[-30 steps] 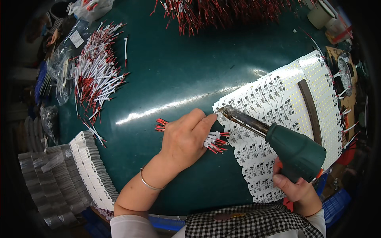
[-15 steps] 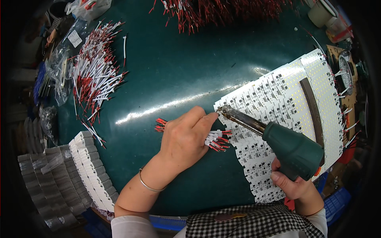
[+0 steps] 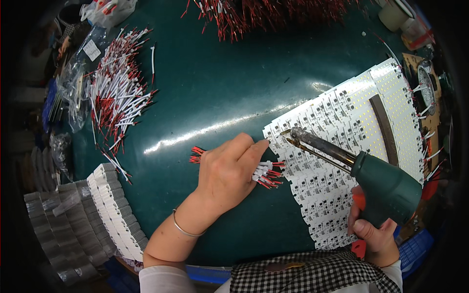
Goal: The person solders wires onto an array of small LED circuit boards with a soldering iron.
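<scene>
Pointing fwd-L, diag.: soldering gun [image 3: 388, 188]

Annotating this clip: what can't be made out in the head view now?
All in the head view:
Wire bundle: middle hidden inside the left hand.
Right hand: some fingers hidden behind the green soldering gun.
Far pile of red wires: cut off by the top edge.
Circuit boards: fine component markings too small to read.

Green soldering gun [image 3: 388, 188] (tilted), wires [image 3: 266, 174], white boards [image 3: 349, 122]
</scene>
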Action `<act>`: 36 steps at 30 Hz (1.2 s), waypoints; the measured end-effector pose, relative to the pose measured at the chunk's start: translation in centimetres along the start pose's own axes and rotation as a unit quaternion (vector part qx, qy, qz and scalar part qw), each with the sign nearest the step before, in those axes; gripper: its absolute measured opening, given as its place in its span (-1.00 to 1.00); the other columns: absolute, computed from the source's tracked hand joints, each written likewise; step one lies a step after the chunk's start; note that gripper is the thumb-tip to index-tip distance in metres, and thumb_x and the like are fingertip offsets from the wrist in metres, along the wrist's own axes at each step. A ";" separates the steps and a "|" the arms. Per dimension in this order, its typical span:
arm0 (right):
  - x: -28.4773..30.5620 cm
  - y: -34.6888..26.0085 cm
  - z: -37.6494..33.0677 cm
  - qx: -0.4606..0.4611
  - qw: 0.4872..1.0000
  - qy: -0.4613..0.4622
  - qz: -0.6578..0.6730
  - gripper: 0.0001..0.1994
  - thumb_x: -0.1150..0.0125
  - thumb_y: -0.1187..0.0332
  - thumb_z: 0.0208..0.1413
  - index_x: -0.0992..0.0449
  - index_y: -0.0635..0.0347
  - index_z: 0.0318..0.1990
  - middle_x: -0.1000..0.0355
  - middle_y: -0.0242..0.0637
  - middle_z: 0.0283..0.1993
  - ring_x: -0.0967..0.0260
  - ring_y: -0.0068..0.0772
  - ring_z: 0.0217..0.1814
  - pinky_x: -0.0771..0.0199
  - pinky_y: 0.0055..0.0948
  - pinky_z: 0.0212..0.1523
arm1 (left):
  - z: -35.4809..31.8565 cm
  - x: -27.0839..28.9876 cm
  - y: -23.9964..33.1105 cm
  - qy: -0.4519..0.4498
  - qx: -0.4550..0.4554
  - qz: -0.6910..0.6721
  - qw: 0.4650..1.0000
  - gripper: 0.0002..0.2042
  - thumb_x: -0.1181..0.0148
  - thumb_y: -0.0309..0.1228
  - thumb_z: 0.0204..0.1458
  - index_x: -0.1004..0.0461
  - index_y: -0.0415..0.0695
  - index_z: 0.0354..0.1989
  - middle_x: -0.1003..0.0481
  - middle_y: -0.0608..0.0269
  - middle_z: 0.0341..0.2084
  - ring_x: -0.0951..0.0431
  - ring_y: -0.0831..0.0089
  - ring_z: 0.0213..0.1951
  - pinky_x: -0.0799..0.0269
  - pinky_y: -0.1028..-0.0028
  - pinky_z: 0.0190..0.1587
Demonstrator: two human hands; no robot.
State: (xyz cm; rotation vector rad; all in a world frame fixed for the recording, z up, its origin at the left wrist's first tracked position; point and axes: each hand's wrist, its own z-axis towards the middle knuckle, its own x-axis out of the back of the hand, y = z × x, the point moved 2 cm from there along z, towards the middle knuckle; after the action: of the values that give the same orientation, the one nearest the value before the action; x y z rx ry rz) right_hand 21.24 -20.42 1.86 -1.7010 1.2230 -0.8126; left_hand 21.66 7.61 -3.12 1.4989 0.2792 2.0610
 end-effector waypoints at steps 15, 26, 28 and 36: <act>0.8 1.5 -0.3 0.061 0.981 -0.153 -0.106 -0.55 -0.23 0.46 -0.01 -0.31 0.36 0.06 -0.37 -0.24 -0.42 -0.33 -0.52 -0.51 -0.39 -0.53 -0.51 | 0.2 -0.2 -1.6 0.006 -0.065 -0.053 0.996 -0.73 -0.20 -0.62 -0.36 -0.56 -0.14 -0.37 -0.49 0.34 -0.50 -0.52 0.42 -0.50 -0.38 0.45 -0.59; 0.2 1.3 0.3 0.117 0.958 -0.177 -0.193 -0.62 -0.20 0.50 -0.01 -0.36 0.37 0.00 -0.40 -0.29 -0.37 -0.35 -0.50 -0.41 -0.41 -0.52 -0.39 | -0.1 0.0 -1.4 -0.020 -0.061 -0.039 0.997 -0.70 -0.28 -0.52 -0.37 -0.57 -0.18 -0.33 -0.53 0.20 -0.49 -0.56 0.32 -0.47 -0.47 0.44 -0.47; -0.2 0.9 0.4 0.195 0.921 -0.178 -0.285 -0.60 -0.22 0.49 -0.02 -0.37 0.38 0.02 -0.41 -0.30 -0.37 -0.34 -0.48 -0.40 -0.40 -0.50 -0.36 | -0.2 0.0 -1.4 -0.021 -0.057 -0.028 0.998 -0.70 -0.28 -0.52 -0.38 -0.57 -0.18 -0.33 -0.53 0.20 -0.49 -0.56 0.31 -0.47 -0.48 0.43 -0.47; 0.8 0.1 -1.4 0.001 0.999 0.023 -0.035 -0.35 -0.43 0.28 -0.15 -0.27 0.41 0.07 -0.37 -0.23 -0.44 -0.32 -0.50 -0.63 -0.35 -0.57 -0.64 | 0.1 -0.3 -1.1 -0.002 -0.082 -0.006 0.997 -0.72 -0.25 -0.54 -0.36 -0.56 -0.17 -0.34 -0.47 0.28 -0.51 -0.50 0.39 -0.52 -0.38 0.44 -0.56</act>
State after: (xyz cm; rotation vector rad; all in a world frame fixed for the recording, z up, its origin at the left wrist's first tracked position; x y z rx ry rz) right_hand 20.19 -21.64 2.35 -1.7408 1.1975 -0.8995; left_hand 22.21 8.28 -3.84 1.3999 0.1144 2.0189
